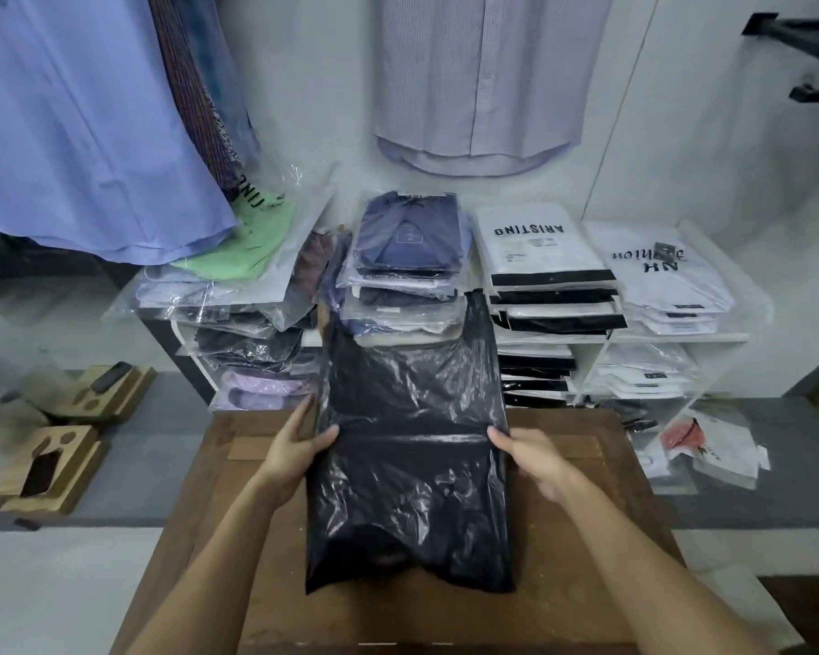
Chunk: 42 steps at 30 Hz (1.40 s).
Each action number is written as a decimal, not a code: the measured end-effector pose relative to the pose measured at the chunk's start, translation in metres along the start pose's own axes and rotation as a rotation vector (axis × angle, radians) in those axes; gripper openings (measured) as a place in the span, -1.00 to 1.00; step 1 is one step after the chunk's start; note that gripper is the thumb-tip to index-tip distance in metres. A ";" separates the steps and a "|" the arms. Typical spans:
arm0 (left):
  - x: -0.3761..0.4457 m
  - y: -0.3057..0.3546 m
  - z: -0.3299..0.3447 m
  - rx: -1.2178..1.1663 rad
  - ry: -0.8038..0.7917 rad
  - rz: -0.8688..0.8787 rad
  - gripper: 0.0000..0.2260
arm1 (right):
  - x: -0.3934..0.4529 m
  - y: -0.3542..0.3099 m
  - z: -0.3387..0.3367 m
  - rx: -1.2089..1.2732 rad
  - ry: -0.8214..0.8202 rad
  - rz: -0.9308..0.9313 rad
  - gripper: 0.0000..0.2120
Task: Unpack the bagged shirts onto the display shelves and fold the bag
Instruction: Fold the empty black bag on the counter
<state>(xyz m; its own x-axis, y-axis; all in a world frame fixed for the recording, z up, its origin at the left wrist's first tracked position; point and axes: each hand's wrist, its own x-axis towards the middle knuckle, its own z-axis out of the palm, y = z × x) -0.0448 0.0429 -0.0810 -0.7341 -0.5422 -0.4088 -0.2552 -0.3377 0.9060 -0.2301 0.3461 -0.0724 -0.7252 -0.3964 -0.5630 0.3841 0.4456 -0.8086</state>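
Observation:
A black plastic bag [410, 470] lies flat along a brown wooden table [578, 550], its handles reaching up over the shelf's front. My left hand [299, 446] grips the bag's left edge about halfway along. My right hand [526, 449] grips the right edge at the same height. A crease runs across the bag between the two hands. Behind the table, white display shelves [677, 335] hold stacks of bagged shirts: dark blue ones [410, 238] in the middle, white-packed ones [540, 243] to the right, a green one [242, 248] on the left.
Shirts hang on the wall above, a light blue shirt [81, 125] at left and a striped shirt [483, 82] in the centre. Wooden blocks [48, 465] sit on the floor at left. Loose packaging [700, 442] lies on the floor at right.

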 end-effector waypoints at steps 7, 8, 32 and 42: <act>-0.028 0.067 0.002 0.194 -0.178 0.302 -0.35 | -0.009 -0.044 -0.010 -0.046 -0.158 -0.353 -0.68; -0.032 0.075 0.000 0.268 -0.213 0.306 -0.30 | -0.011 -0.048 -0.013 -0.083 -0.163 -0.404 -0.63; -0.045 0.134 0.023 -0.053 0.065 0.309 -0.80 | -0.061 -0.111 -0.019 0.122 0.155 -0.741 -0.77; 0.030 -0.024 0.011 0.361 0.244 -0.201 0.13 | -0.015 -0.022 0.009 -0.045 0.038 -0.033 0.14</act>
<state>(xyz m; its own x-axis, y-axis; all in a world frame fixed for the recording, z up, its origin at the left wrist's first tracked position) -0.0674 0.0429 -0.1143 -0.4892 -0.6731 -0.5546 -0.6108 -0.1895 0.7688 -0.2225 0.3349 -0.0475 -0.7586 -0.3810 -0.5286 0.3340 0.4691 -0.8175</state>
